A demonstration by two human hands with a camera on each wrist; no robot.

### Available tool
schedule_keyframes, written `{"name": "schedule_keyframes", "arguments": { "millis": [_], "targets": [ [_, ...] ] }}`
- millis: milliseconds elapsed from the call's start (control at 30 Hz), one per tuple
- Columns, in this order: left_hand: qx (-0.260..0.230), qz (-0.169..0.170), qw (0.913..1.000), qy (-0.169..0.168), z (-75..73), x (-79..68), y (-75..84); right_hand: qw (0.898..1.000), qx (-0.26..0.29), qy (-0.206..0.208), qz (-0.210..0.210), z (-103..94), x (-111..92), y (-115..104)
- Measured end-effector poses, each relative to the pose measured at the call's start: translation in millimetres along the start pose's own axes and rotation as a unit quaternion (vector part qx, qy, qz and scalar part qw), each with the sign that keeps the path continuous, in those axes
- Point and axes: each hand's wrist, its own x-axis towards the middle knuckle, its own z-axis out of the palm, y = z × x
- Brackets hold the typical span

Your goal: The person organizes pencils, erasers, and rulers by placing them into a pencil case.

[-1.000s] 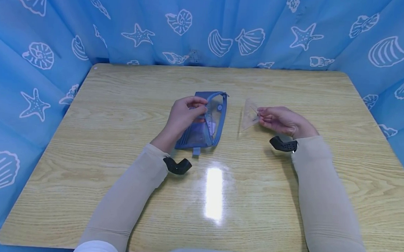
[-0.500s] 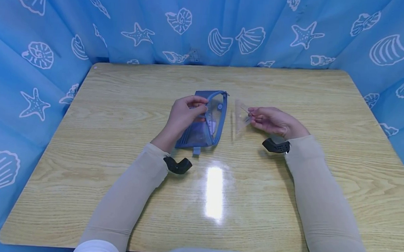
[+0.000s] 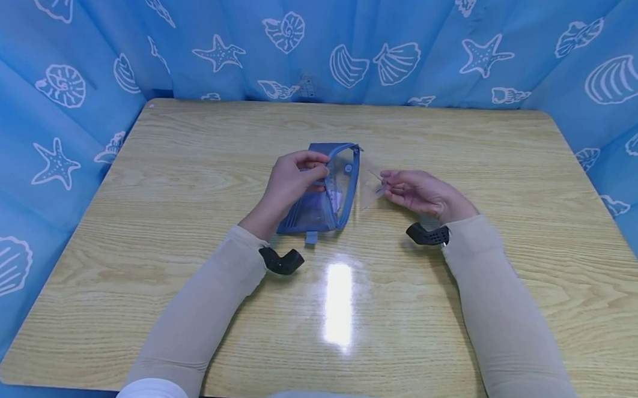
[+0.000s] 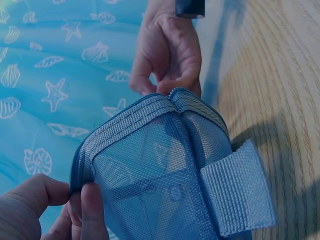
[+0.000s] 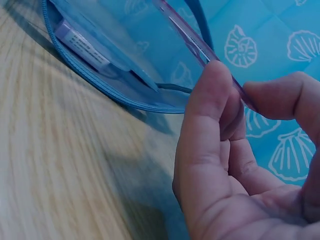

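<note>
A blue mesh zip pencil case (image 3: 311,213) stands on the table with its zipped mouth spread open toward the right. My left hand (image 3: 293,179) pinches the near rim of that mouth between thumb and fingers, as the left wrist view also shows. Between thumb and fingertips my right hand (image 3: 419,192) pinches a clear set square (image 3: 369,186), just right of the case's mouth. Seen edge-on in the right wrist view, the set square (image 5: 187,32) looks pinkish. Inside the case lies a small white and purple labelled item (image 5: 82,47), perhaps an eraser.
The wood-grain table (image 3: 191,156) spreads out around both hands. A blue curtain (image 3: 316,42) with white shells and starfish hangs along its back and sides. Black wrist cameras (image 3: 282,261) sit on both forearms. A fabric tab (image 4: 239,190) sticks out from the case.
My right hand has moved left with the set square, bringing it close to the mouth of the pencil case. The left hand and the case stay in place.
</note>
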Motion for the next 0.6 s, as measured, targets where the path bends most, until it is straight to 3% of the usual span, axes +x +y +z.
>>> {"name": "schedule_keyframes", "arguments": {
  "millis": [600],
  "targets": [
    [-0.001, -0.005, 1.0000, 0.007, 0.8, 0.7, 0.3, 0.999, 0.012, -0.029, 0.011, 8.7, 9.1, 10.1]
  ]
}}
